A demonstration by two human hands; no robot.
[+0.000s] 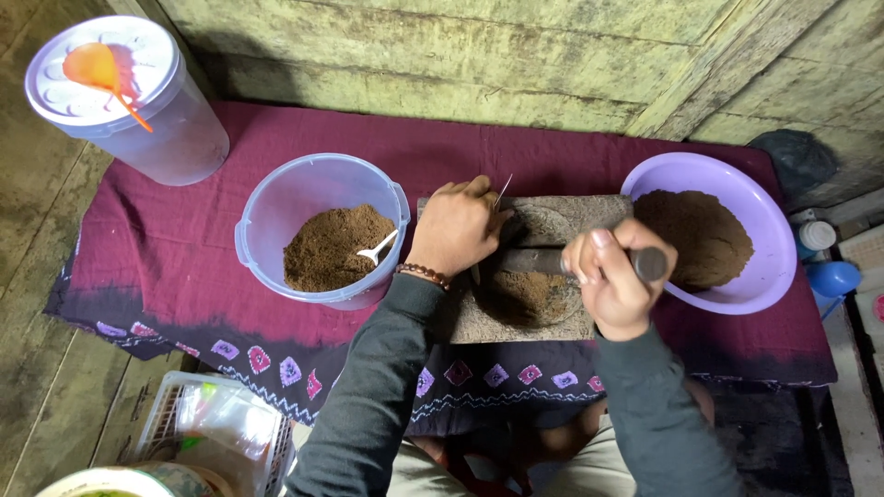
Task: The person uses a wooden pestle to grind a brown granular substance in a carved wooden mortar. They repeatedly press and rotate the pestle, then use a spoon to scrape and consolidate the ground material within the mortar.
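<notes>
A flat grey grinding stone (pixel 571 213) lies on a maroon cloth, with brown powder (pixel 527 294) spread on its middle. My right hand (pixel 615 276) grips one end of a dark cylindrical stone roller (pixel 652 263) lying across the stone. My left hand (pixel 459 225) rests fingers closed over the roller's other end, and a thin metal blade (pixel 503 190) sticks up beside it; whether the hand holds the blade cannot be told. A beaded bracelet (pixel 422 273) circles the left wrist.
A clear plastic tub (pixel 276 198) with brown powder and a white spoon (pixel 379 247) stands left of the stone. A purple bowl (pixel 764 239) of brown powder sits at the right. A lidded clear container (pixel 175 138) with an orange scoop stands at the far left. A white basket (pixel 175 414) sits on the floor.
</notes>
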